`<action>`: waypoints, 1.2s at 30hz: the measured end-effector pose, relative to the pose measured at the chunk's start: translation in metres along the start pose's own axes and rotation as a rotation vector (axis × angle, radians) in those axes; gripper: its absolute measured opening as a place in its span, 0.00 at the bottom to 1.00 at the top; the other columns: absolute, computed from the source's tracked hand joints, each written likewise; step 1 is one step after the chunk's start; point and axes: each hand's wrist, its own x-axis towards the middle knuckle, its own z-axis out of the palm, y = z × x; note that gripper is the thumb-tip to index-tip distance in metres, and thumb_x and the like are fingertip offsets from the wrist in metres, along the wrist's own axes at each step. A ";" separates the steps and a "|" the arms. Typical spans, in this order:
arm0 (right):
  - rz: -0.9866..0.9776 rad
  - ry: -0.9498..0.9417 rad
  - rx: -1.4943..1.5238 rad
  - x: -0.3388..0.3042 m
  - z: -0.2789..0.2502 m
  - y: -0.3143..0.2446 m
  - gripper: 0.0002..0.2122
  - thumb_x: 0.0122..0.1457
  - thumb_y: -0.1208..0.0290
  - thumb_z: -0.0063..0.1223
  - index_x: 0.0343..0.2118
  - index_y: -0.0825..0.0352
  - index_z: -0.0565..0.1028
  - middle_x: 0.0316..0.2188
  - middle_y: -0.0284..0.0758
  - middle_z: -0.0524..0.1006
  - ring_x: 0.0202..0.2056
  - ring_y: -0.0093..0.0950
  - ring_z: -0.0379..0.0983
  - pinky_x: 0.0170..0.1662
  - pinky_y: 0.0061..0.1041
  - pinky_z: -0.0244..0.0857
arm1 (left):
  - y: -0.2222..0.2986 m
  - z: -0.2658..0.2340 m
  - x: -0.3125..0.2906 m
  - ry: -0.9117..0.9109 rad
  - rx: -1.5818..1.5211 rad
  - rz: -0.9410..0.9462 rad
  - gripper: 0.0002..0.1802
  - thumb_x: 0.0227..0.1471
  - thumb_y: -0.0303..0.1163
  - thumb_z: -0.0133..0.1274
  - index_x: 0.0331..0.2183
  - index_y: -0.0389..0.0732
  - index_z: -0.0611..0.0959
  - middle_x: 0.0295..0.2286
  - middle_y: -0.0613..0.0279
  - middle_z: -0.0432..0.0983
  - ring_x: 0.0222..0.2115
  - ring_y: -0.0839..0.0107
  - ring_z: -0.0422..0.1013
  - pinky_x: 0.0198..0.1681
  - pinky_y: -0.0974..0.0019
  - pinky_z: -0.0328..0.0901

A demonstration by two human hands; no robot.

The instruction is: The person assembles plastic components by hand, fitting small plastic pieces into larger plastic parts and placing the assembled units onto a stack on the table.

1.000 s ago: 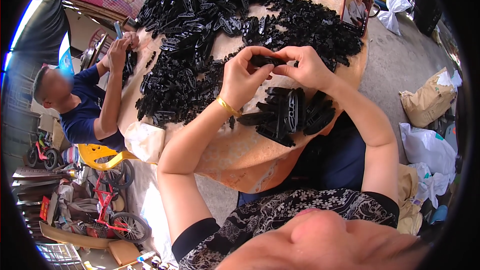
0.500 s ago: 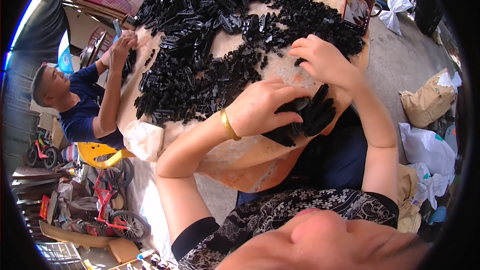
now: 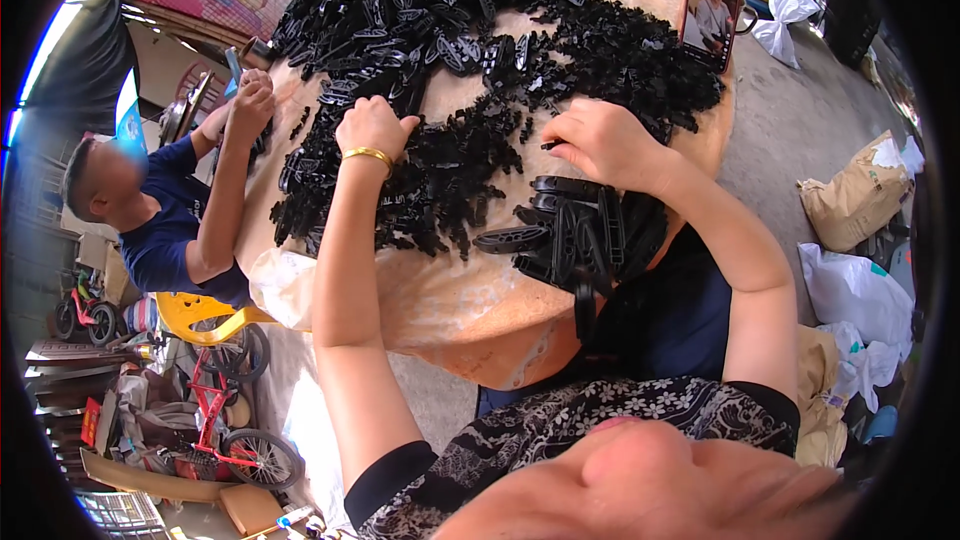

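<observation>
My left hand (image 3: 372, 130) is over the heap of long black plastic pieces, its fingers curled down and its thumb to the side; whatever its fingertips grip is hidden. Between thumb and fingers, my right hand (image 3: 603, 145) pinches a small black plastic piece (image 3: 547, 145) above the table. Below that hand, at the near table edge, lies a stack of long oval black plastic pieces (image 3: 570, 230). Small jagged black pieces (image 3: 430, 185) spread in a mound between my hands. Larger oval black pieces (image 3: 400, 0) are heaped at the far side.
A phone (image 3: 711, 15) stands upright at the table's (image 3: 450, 305) right edge beside a mug handle. A co-worker (image 3: 170, 200) sits at the left with both hands raised. A white bag (image 3: 283, 285) is at the near left edge. Sacks (image 3: 855, 195) lie on the right floor.
My left hand has left the near stack, uncovering it, and moved far and left onto the heap. My right hand has shifted slightly left and nearer. The co-worker's head has turned.
</observation>
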 end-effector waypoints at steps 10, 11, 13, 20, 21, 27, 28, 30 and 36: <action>0.166 0.010 0.304 -0.002 -0.004 -0.001 0.10 0.46 0.71 0.61 0.28 0.67 0.71 0.24 0.34 0.73 0.26 0.28 0.70 0.29 0.24 0.64 | 0.019 -0.012 -0.014 0.137 -0.254 0.088 0.12 0.41 0.33 0.53 0.29 0.37 0.74 0.28 0.51 0.77 0.31 0.54 0.74 0.37 0.58 0.68; 0.167 0.010 0.303 -0.003 -0.005 -0.003 0.10 0.46 0.71 0.61 0.28 0.67 0.71 0.24 0.34 0.73 0.26 0.28 0.70 0.29 0.24 0.64 | 0.027 -0.018 -0.022 0.225 -0.384 0.145 0.11 0.41 0.33 0.54 0.29 0.38 0.74 0.27 0.52 0.76 0.30 0.54 0.74 0.36 0.58 0.68; 0.225 0.124 0.381 -0.001 -0.009 -0.008 0.09 0.47 0.74 0.62 0.27 0.67 0.71 0.24 0.34 0.73 0.24 0.25 0.70 0.26 0.22 0.64 | 0.040 -0.024 -0.032 0.297 -0.684 0.388 0.13 0.41 0.33 0.57 0.30 0.38 0.76 0.26 0.54 0.76 0.28 0.59 0.74 0.34 0.62 0.68; 0.072 0.429 0.421 0.004 -0.007 -0.012 0.06 0.47 0.81 0.58 0.27 0.67 0.72 0.24 0.34 0.74 0.26 0.29 0.71 0.28 0.23 0.66 | 0.084 -0.020 -0.061 -0.352 -1.504 0.383 0.15 0.45 0.23 0.59 0.37 0.33 0.74 0.26 0.63 0.77 0.24 0.80 0.72 0.29 0.77 0.67; 0.023 0.436 0.359 0.005 -0.010 -0.012 0.06 0.46 0.82 0.57 0.27 0.67 0.73 0.25 0.33 0.75 0.27 0.29 0.72 0.29 0.24 0.66 | 0.085 -0.020 -0.062 -0.350 -1.504 0.378 0.15 0.45 0.23 0.59 0.37 0.33 0.74 0.26 0.63 0.77 0.24 0.80 0.72 0.29 0.77 0.67; -0.051 0.439 0.289 0.004 -0.012 -0.011 0.07 0.43 0.84 0.57 0.27 0.67 0.74 0.27 0.33 0.76 0.29 0.30 0.72 0.33 0.25 0.67 | 0.087 -0.019 -0.064 -0.527 -1.791 0.255 0.16 0.45 0.22 0.59 0.38 0.32 0.73 0.29 0.59 0.77 0.29 0.74 0.75 0.34 0.75 0.71; -0.057 0.438 0.281 0.005 -0.012 -0.012 0.07 0.43 0.83 0.57 0.27 0.67 0.74 0.28 0.33 0.77 0.29 0.30 0.72 0.33 0.25 0.67 | 0.086 -0.019 -0.064 -0.526 -1.791 0.253 0.16 0.45 0.22 0.59 0.38 0.32 0.73 0.29 0.59 0.77 0.29 0.74 0.75 0.34 0.75 0.71; -0.071 0.440 0.265 0.006 -0.012 -0.013 0.07 0.44 0.83 0.57 0.27 0.66 0.74 0.28 0.33 0.77 0.29 0.31 0.72 0.33 0.25 0.67 | 0.086 -0.019 -0.063 -0.526 -1.752 0.243 0.16 0.44 0.21 0.59 0.38 0.32 0.73 0.29 0.59 0.77 0.29 0.74 0.75 0.34 0.75 0.71; -0.108 0.411 0.218 0.006 -0.010 -0.011 0.07 0.44 0.82 0.57 0.27 0.66 0.74 0.28 0.33 0.77 0.29 0.31 0.72 0.32 0.26 0.67 | 0.088 -0.018 -0.065 -0.523 -1.739 0.229 0.16 0.44 0.22 0.59 0.38 0.33 0.74 0.29 0.59 0.77 0.28 0.75 0.75 0.33 0.75 0.71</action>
